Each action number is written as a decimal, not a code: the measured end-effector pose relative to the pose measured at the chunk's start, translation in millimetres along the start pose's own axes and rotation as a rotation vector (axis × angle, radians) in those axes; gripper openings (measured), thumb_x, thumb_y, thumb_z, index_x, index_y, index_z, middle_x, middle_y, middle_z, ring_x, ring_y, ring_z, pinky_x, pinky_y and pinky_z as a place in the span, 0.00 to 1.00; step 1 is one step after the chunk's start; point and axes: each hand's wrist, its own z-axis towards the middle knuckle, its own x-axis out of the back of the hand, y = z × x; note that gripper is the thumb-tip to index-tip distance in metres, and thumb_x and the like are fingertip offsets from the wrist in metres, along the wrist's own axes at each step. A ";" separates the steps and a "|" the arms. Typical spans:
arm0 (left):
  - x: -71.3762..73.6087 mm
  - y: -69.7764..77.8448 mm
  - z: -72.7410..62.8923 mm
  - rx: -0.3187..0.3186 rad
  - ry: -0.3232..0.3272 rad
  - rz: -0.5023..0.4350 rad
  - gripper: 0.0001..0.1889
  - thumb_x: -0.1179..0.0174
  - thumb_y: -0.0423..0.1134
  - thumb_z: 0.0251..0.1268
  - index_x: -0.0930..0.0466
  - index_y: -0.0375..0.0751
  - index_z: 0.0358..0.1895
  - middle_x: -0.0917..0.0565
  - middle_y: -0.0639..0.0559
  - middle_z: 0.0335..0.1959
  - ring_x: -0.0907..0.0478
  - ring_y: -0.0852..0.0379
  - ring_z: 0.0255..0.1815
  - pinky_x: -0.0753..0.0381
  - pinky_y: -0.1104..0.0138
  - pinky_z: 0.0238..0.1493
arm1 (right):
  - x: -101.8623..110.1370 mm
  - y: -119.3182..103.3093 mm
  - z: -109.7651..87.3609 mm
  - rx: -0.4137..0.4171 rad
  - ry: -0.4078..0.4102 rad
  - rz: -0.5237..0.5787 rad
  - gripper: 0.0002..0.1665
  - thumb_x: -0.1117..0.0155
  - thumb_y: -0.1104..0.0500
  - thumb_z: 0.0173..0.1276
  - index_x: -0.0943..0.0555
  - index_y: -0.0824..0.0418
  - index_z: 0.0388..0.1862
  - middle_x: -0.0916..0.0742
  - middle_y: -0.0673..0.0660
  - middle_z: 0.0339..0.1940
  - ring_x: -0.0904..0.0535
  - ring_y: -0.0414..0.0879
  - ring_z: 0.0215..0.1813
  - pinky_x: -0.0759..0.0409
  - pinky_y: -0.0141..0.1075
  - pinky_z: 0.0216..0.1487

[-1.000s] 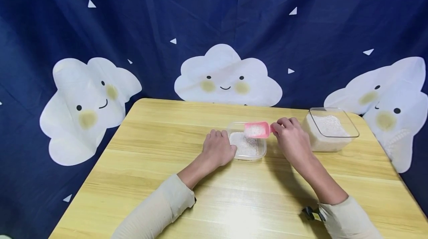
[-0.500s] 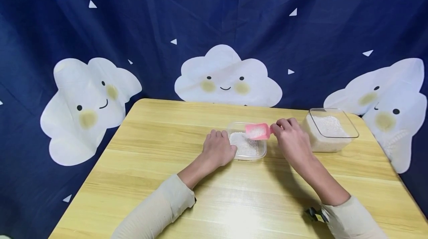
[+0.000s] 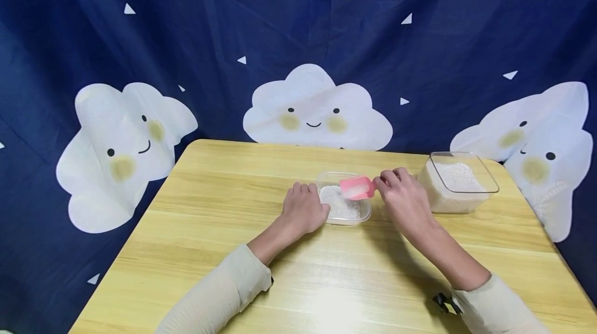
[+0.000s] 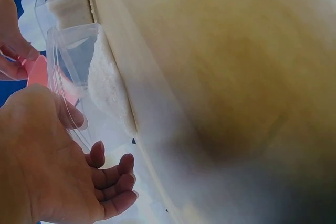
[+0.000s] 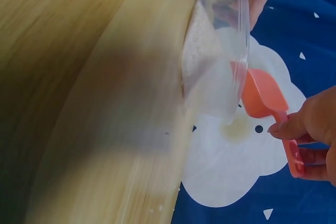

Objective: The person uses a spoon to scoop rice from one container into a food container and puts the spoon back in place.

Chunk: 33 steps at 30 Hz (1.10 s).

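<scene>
My left hand (image 3: pixel 304 208) holds the left side of a small clear plastic container (image 3: pixel 342 221), its thumb at the rim and its other fingers curled outside the wall. White grains like rice (image 4: pixel 107 80) lie heaped in the container. My right hand (image 3: pixel 404 203) pinches the handle of a pink scoop (image 3: pixel 356 189), thumb on top, as the right wrist view shows. Tilted down to the left, the scoop bowl (image 5: pixel 265 93) is over the container's right rear part. Some white grains show in the bowl.
A larger clear square bin (image 3: pixel 459 202) of white grains stands right of my right hand, near the table's back right corner. Behind the wooden table (image 3: pixel 224 168) hangs a dark blue curtain (image 3: pixel 298 12) with cloud prints. A few stray grains (image 5: pixel 152 208) lie on the tabletop.
The scoop has tipped further down to the left, and less white shows in its bowl. My right hand has turned slightly with it. My left hand stays at the container.
</scene>
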 end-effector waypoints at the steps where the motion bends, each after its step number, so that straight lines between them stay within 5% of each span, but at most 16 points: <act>1: -0.2 0.0 0.0 -0.001 0.001 0.001 0.21 0.58 0.54 0.74 0.31 0.36 0.45 0.25 0.44 0.39 0.34 0.47 0.44 0.32 0.60 0.51 | 0.0 -0.1 0.1 0.011 0.007 -0.004 0.16 0.46 0.77 0.64 0.13 0.67 0.40 0.12 0.64 0.39 0.19 0.63 0.44 0.16 0.50 0.39; 16: 0.7 0.6 -0.7 0.000 0.006 0.006 0.22 0.57 0.54 0.73 0.30 0.35 0.47 0.24 0.43 0.41 0.32 0.47 0.45 0.30 0.59 0.52 | -1.1 0.6 2.1 0.220 0.046 -0.113 0.22 0.60 0.71 0.75 0.15 0.70 0.38 0.18 0.62 0.35 0.24 0.58 0.40 0.18 0.47 0.49; 25: 2.8 1.3 -1.0 0.000 0.012 -0.014 0.23 0.56 0.53 0.73 0.29 0.33 0.47 0.22 0.41 0.43 0.30 0.45 0.48 0.29 0.58 0.55 | 4.8 6.0 -0.2 0.208 0.082 -0.095 0.20 0.57 0.70 0.73 0.14 0.70 0.40 0.17 0.62 0.37 0.21 0.59 0.41 0.17 0.48 0.51; 33: 0.9 1.9 -0.2 0.003 0.002 -0.010 0.23 0.57 0.53 0.72 0.29 0.34 0.48 0.23 0.42 0.43 0.31 0.46 0.47 0.30 0.58 0.55 | 9.6 18.2 -4.5 0.149 0.028 0.012 0.15 0.49 0.72 0.68 0.14 0.68 0.42 0.14 0.63 0.41 0.19 0.61 0.45 0.15 0.49 0.47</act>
